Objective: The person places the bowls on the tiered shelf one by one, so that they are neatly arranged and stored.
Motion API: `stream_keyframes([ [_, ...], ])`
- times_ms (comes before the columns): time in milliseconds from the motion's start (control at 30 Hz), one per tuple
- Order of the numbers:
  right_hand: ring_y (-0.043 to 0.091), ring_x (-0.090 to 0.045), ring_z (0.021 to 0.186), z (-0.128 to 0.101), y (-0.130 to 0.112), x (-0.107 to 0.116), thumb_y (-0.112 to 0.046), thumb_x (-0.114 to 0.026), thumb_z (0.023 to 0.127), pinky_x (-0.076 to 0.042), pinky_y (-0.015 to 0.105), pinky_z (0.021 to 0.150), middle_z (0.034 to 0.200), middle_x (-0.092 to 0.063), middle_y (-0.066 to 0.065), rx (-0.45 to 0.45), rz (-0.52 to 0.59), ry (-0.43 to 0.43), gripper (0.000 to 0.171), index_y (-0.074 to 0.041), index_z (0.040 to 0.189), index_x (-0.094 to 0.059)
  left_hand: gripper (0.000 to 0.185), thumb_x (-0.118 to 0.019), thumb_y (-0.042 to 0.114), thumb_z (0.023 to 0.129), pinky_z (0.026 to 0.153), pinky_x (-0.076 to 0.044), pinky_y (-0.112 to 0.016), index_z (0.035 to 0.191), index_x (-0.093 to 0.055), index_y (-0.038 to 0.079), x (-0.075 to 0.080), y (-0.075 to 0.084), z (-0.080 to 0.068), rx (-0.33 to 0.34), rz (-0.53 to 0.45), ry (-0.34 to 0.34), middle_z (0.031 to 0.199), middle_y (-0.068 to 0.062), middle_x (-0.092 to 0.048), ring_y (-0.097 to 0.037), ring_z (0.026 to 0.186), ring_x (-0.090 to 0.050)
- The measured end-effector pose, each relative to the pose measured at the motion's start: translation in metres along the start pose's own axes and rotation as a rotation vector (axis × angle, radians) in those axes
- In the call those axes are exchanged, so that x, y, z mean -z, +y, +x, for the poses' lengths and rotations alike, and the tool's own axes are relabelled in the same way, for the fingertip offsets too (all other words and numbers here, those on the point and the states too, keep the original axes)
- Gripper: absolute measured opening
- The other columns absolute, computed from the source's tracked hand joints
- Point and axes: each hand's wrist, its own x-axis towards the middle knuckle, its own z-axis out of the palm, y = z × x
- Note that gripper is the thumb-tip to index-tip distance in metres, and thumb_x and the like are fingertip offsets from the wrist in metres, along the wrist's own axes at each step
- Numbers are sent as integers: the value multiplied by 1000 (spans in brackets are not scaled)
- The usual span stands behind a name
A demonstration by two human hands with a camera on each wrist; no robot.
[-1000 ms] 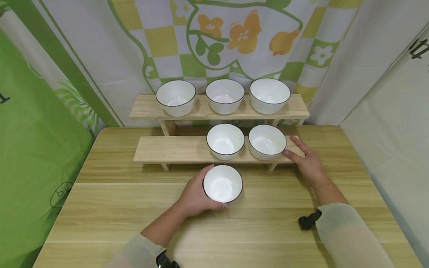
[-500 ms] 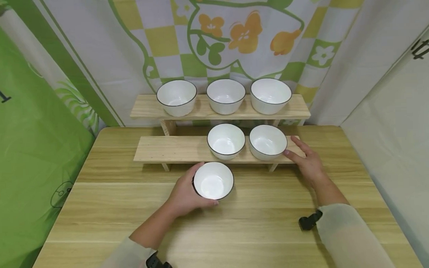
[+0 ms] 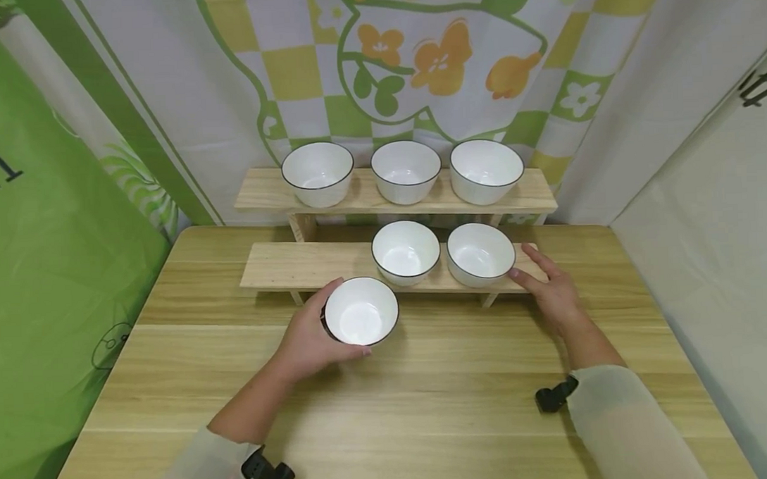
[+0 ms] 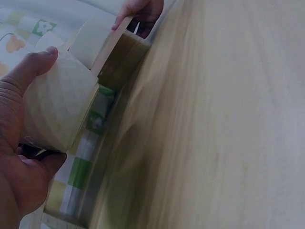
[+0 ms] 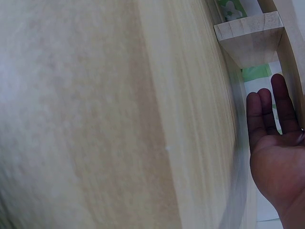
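The left hand (image 3: 307,339) curls its fingers and thumb round the side of a white bowl (image 3: 361,311) with a dark rim, thumb over the near rim and fingers cupping the wall. In the left wrist view the same hand (image 4: 19,157) wraps the bowl (image 4: 57,102), thumb lying along its top edge. The bowl sits at the front edge of the lower shelf (image 3: 295,265), overlapping it, just at 7 o'clock from the nearest shelved bowl; whether it rests on the table (image 3: 389,401) or is lifted off it cannot be told.

At 3 o'clock from that bowl, the right hand (image 3: 550,290) lies flat with straight, loosely spread fingers on the right end of the lower shelf, fingertips touching the right lower bowl (image 3: 481,252). The right wrist view shows this hand (image 5: 276,143) with fingers extended beside the shelf end (image 5: 250,40).

On the lower shelf, the middle lower bowl (image 3: 406,251) stands just left of the right one. At 12 o'clock, the upper shelf (image 3: 534,188) carries three more bowls (image 3: 406,170) in a row. Behind hangs a checked cloth with orange flowers (image 3: 437,54); a green banner (image 3: 48,265) stands at 9 o'clock.
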Motion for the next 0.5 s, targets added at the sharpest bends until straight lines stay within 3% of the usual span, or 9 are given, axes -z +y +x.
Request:
stream_keyframes([
  [167, 39, -5, 158, 0, -1, 0, -61, -76, 88, -10, 67, 122, 173, -11, 5, -7, 7, -1, 91, -36, 164, -31, 125, -106, 35, 51, 107, -47, -54, 158, -42, 20, 12, 3, 1, 23, -13, 16, 149, -12, -53, -32, 131, -56],
  [500, 41, -6, 157, -1, -2, 0, -63, -76, 88, -10, 68, 122, 173, -11, 7, -20, -2, 0, 92, -36, 164, -32, 119, -105, 31, 55, 105, -49, -50, 156, -44, 17, 25, 4, 4, -10, -40, 46, 146, -12, -55, -30, 128, -58],
])
